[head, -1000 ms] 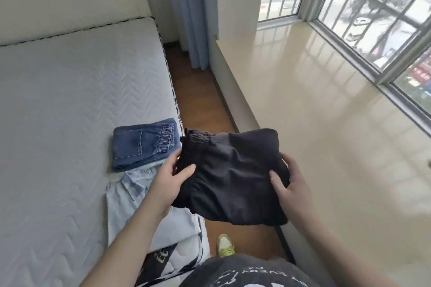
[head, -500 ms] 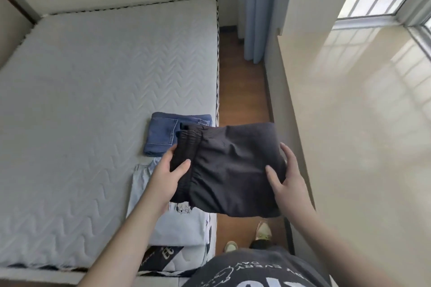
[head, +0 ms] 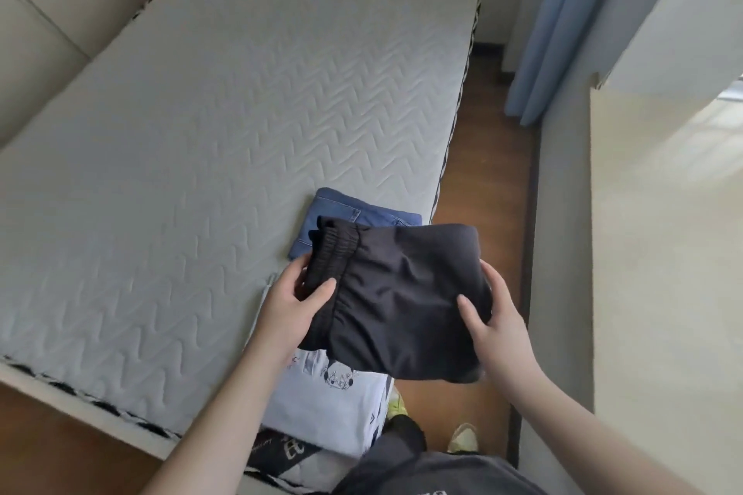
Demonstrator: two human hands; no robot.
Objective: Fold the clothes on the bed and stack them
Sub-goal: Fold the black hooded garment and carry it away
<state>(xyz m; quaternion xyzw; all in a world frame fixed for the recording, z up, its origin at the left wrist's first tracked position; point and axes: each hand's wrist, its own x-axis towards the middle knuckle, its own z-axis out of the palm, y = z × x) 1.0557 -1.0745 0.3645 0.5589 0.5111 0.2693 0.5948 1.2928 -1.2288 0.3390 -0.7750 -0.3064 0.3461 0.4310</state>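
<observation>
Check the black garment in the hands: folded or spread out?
Folded. The black garment is a compact rectangle with its elastic waistband at one end, held between the left hand and right hand.

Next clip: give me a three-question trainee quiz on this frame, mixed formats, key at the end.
1. True or false: the folded black garment rests flat on the mattress.
2. Which item lies just beyond the black garment? A) folded blue jeans B) a pillow C) a towel
3. Fill in: the left hand grips the garment at its elastic ____ end, the right hand the opposite end.

Key: 1 false, both hands hold it above the bed; 2 A; 3 waistband.
</observation>
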